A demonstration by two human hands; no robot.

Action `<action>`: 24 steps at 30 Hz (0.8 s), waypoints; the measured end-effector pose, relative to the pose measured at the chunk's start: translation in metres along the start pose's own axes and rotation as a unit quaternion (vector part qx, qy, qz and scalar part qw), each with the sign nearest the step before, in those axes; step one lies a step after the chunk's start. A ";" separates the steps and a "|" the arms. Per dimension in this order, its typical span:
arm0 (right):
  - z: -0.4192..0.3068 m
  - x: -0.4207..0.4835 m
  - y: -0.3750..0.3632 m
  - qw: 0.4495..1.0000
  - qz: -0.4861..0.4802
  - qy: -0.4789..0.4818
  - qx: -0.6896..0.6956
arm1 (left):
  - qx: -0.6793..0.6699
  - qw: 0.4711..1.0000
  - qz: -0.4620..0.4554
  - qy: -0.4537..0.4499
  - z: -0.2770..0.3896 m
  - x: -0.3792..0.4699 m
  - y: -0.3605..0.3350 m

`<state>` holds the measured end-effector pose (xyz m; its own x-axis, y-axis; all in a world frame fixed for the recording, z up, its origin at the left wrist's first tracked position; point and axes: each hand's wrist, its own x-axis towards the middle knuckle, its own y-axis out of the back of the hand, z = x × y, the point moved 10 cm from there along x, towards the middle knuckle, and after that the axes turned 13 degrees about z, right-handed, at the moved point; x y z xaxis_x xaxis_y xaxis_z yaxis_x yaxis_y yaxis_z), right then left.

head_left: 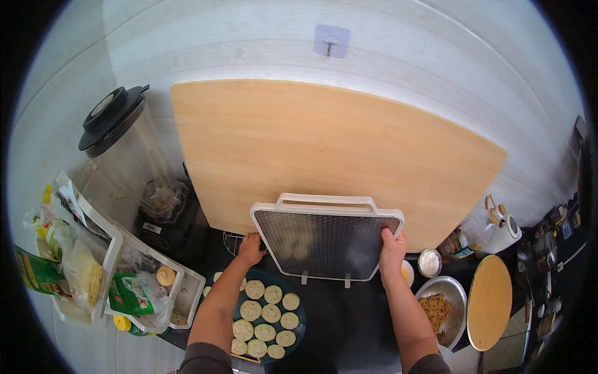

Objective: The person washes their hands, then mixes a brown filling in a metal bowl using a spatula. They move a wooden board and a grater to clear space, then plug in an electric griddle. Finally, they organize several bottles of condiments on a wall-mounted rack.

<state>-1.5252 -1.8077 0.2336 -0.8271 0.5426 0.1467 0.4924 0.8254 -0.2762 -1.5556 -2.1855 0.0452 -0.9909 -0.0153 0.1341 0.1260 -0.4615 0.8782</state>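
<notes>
My right hand (391,250) grips the right edge of a cutting board with a pale frame, a top handle and a dark textured face (327,243). The board stands tilted upright on small feet, in front of a large wooden board (327,149). My left hand (252,248) is by the board's lower left side, next to a wire rack (231,243); whether its fingers hold anything is not clear. Below, a dark green round tray (300,318) carries several pale round vegetable slices (271,313), partly hidden by my left forearm.
At the left stand a blender (126,154) and white storage bins (187,299) with food packets. At the right are a steel bowl (460,304) of brown shreds, a small bowl of white powder (429,262), a round wooden board (489,304) and a clear bottle (472,233).
</notes>
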 end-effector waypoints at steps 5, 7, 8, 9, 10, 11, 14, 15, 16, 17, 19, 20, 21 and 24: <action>-0.016 -0.011 0.041 0.999 0.032 -0.008 -0.019 | -0.143 0.969 0.188 0.073 0.003 -0.005 0.054; -0.029 -0.016 0.055 0.999 0.035 -0.005 -0.038 | -0.179 0.948 0.256 0.057 0.023 -0.010 0.083; -0.032 -0.019 0.062 0.999 0.030 -0.012 -0.037 | -0.216 0.940 0.255 0.070 0.030 -0.013 0.091; -0.034 -0.022 0.068 0.999 0.023 -0.020 -0.035 | -0.250 0.931 0.254 0.083 0.039 -0.017 0.104; -0.040 -0.025 0.071 0.999 0.025 -0.021 -0.037 | -0.291 0.920 0.245 0.098 0.050 -0.019 0.115; -0.045 -0.029 0.075 0.998 0.017 -0.024 -0.052 | -0.338 0.906 0.239 0.090 0.067 -0.020 0.127; -0.068 -0.042 0.079 0.998 -0.013 -0.023 -0.066 | -0.473 0.858 0.196 0.034 0.148 -0.030 0.184; -0.074 -0.045 0.080 0.997 -0.021 -0.023 -0.068 | -0.452 0.881 0.139 -0.009 0.185 -0.036 0.201; -0.080 -0.048 0.084 0.997 -0.028 -0.025 -0.071 | -0.428 0.899 0.080 -0.051 0.224 -0.046 0.216; -0.086 -0.050 0.088 0.996 -0.034 -0.027 -0.076 | -0.401 0.911 0.020 -0.092 0.262 -0.058 0.226; -0.098 -0.058 0.088 0.994 -0.065 -0.034 -0.087 | -0.347 0.926 -0.092 -0.119 0.316 -0.093 0.238; -0.103 -0.061 0.089 0.992 -0.080 -0.041 -0.094 | -0.318 0.927 -0.148 -0.132 0.334 -0.108 0.236; -0.107 -0.065 0.090 0.989 -0.098 -0.048 -0.096 | -0.292 0.933 -0.177 -0.115 0.337 -0.118 0.235; -0.137 -0.079 0.091 0.988 -0.138 -0.064 -0.022 | -0.266 0.941 -0.197 -0.074 0.342 -0.151 0.239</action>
<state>-1.3777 -1.7543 0.3268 -0.9576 0.2743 0.0876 0.2528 0.9465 -0.2008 -1.3597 -1.9897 0.3919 -0.9334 0.3543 -0.0568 -0.3299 -0.7850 0.5243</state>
